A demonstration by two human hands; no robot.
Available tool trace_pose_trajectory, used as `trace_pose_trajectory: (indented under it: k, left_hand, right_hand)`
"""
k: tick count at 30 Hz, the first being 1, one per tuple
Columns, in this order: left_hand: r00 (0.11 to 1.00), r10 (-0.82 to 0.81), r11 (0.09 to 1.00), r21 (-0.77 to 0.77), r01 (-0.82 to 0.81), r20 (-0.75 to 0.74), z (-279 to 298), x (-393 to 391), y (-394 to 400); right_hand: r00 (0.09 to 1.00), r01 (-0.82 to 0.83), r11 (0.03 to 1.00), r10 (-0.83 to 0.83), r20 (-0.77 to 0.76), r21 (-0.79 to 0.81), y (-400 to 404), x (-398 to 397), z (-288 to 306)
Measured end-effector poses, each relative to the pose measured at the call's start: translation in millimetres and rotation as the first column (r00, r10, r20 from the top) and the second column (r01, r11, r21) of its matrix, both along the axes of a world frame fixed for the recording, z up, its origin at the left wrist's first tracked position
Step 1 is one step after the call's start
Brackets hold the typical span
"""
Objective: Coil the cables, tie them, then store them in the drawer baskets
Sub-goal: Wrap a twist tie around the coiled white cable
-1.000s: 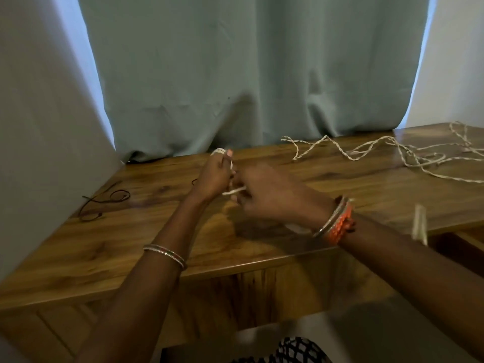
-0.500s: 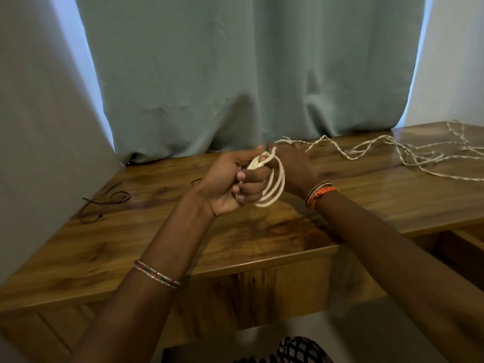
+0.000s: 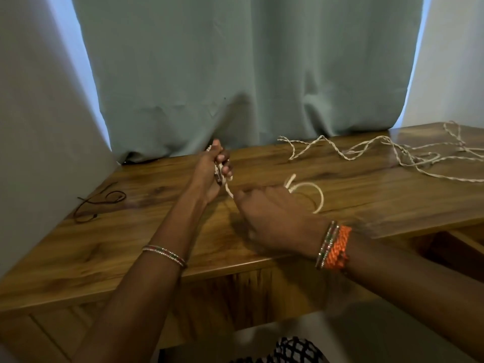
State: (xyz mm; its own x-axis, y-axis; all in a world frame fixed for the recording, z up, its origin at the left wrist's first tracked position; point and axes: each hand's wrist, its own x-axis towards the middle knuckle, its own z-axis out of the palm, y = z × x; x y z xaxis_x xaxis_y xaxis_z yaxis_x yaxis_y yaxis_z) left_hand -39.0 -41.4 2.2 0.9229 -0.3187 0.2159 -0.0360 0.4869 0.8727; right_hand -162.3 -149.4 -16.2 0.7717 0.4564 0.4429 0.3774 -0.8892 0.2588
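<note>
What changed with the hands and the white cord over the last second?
The right hand pulled back toward the person, drawing a loop of the white cord with it; the left hand still grips the coil, upright as before. The tangled twine and dark cord on the table stayed put.

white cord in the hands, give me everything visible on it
The thick off-white cord looks smooth and soft, like rope or a covered cable. The left hand grips a small bundle of it, held upright above the wooden table. One strand runs down-right from that fist to the right hand; whether those fingers grip it is hidden. Beyond them, a loose loop with a short free end curves above the tabletop. It is not yet tied.
</note>
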Motion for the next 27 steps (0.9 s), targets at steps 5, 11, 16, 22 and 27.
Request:
trace_pose_trajectory:
  k: [5, 11, 16, 22, 27]
  left_hand:
    - [0.986, 0.119, 0.888, 0.433, -0.157, 0.114, -10.7, -14.4, 1.0]
    - [0.936, -0.35, 0.937, 0.031, 0.349, 0.034, 14.8, -46.1, -1.2]
    - [0.903, -0.424, 0.876, -0.226, 0.427, 0.066, 23.8, -57.1, 2.3]
    - [0.986, -0.032, 0.982, -0.177, 0.061, 0.163, 23.4, -34.5, 9.8]
    - [0.902, 0.287, 0.942, 0.074, -0.326, 0.322, 15.6, -15.2, 8.8]
  right_hand:
    - [0.982, -0.042, 0.999, 0.037, 0.183, 0.023, -5.0, -4.3, 64.4]
    - [0.966, 0.013, 0.977, -0.067, 0.248, 0.213, -54.7, 81.9, 64.5]
    - [0.995, -0.004, 0.946, -0.028, 0.095, 0.323, -42.8, 88.0, 16.7]
    - [0.765, 0.32, 0.64, 0.261, -0.589, 0.699, -1.9, 34.2, 16.1]
    - [0.294, 0.44, 0.7, 0.479, -0.827, 0.562, 6.7, -12.8, 41.0]
